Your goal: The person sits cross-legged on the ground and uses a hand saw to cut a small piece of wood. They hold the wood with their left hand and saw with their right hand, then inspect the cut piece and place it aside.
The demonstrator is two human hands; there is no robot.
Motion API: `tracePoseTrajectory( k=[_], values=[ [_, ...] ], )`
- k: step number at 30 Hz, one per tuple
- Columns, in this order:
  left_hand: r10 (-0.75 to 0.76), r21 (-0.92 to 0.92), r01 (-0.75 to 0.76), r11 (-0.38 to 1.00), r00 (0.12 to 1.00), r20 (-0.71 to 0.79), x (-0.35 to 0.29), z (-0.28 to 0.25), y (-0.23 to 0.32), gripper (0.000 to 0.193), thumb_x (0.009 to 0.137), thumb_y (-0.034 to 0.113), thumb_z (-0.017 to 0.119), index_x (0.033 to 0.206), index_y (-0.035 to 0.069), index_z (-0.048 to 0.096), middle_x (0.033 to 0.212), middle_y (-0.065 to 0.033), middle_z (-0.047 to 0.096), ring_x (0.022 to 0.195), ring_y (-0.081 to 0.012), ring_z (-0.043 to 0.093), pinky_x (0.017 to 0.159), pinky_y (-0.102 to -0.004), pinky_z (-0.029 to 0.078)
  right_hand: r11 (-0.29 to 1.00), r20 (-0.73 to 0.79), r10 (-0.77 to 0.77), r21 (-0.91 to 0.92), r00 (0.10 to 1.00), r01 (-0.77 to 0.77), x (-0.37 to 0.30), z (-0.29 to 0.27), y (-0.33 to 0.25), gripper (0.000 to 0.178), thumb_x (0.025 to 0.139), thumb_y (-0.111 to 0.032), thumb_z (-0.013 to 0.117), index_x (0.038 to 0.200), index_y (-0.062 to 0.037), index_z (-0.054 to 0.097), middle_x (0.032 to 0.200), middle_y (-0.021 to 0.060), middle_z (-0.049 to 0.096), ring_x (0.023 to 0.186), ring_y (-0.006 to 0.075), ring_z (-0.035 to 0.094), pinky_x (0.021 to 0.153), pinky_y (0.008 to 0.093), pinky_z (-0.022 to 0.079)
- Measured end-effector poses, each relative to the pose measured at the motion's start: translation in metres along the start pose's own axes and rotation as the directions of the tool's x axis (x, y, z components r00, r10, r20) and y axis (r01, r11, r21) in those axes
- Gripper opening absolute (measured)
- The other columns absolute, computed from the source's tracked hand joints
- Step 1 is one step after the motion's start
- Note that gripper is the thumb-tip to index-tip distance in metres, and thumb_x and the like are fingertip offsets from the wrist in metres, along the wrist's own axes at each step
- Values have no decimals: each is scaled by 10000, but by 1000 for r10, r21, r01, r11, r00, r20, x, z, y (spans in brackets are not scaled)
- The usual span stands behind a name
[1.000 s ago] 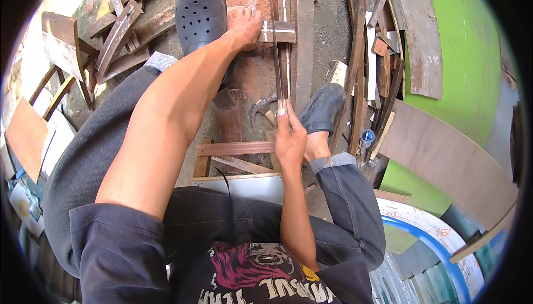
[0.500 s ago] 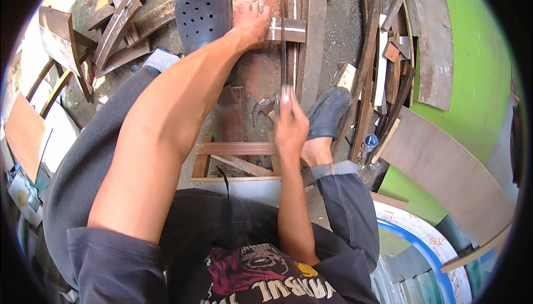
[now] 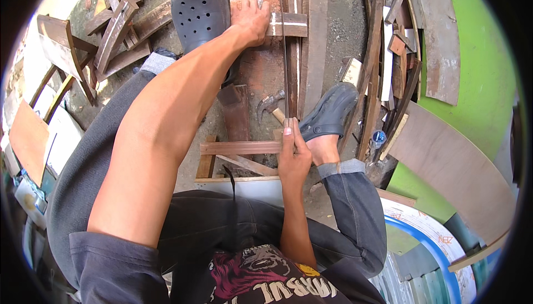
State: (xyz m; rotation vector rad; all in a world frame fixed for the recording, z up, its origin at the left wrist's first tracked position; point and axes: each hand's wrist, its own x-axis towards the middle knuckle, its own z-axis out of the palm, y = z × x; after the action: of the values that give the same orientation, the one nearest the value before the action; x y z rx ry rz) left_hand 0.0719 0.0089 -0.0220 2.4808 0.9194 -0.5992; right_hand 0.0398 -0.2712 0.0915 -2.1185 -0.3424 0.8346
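Lettering: white on the shirt (image 3: 291, 288), orange on the curved board (image 3: 430, 229)
Right hand (image 3: 294, 154): closed round the thin blade (image 3: 286, 76)
Left hand (image 3: 251, 22): bent over the wood strip (image 3: 297, 25), grip underneath hidden
Strip: crossed by the blade
Nearby: hammer (image 3: 271, 103), right shoe (image 3: 333, 112)

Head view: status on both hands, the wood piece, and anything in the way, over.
Left hand on the wood piece; right hand gripping a thin dark blade. Blade crosses the wood piece's white-marked end. Hammer and right shoe close beside the blade.
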Motion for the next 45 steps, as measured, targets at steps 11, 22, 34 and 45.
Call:
tracePoseTrajectory(
  k=[11, 22, 34, 45],
  values=[
    [-26, 95, 19, 995, 997, 77, 0, -10, 3, 608, 817, 74, 664, 1366, -9, 415, 1358, -260, 489, 1340, -416, 429, 1069, -601, 368, 999, -38, 13, -28, 999, -14, 14, 6, -17, 444, 1029, -266, 563, 1324, 64, 599, 1221, 263, 674, 1185, 334, 659, 995, 368, 483],
    [12, 36, -13, 999, 1000, 25, -6, 2, 6, 631, 754, 64, 701, 1310, -26, 420, 1325, -274, 485, 1320, -442, 428, 1049, -621, 373, 998, -30, 27, -61, 999, -28, 64, 18, -26, 467, 1023, -346, 550, 1338, -7, 615, 1183, 299, 664, 1090, 408, 674, 935, 397, 507],
    [35, 13, -35, 999, 999, -29, -3, 6, 8, 669, 721, 82, 721, 1307, -29, 417, 1310, -281, 495, 1299, -449, 455, 1007, -620, 414, 995, -36, -3, -98, 999, -1, 72, 19, -29, 444, 1026, -298, 535, 1302, 38, 623, 1175, 303, 658, 1109, 416, 661, 924, 402, 511],
    [55, 14, -54, 998, 998, -22, 3, -2, 9, 613, 746, 61, 683, 1289, -48, 422, 1283, -295, 501, 1274, -461, 465, 1025, -607, 404, 998, -68, 10, -57, 998, -13, 85, 26, -23, 465, 1025, -334, 531, 1325, 10, 616, 1243, 273, 643, 1180, 419, 623, 979, 396, 491]
  ],
)
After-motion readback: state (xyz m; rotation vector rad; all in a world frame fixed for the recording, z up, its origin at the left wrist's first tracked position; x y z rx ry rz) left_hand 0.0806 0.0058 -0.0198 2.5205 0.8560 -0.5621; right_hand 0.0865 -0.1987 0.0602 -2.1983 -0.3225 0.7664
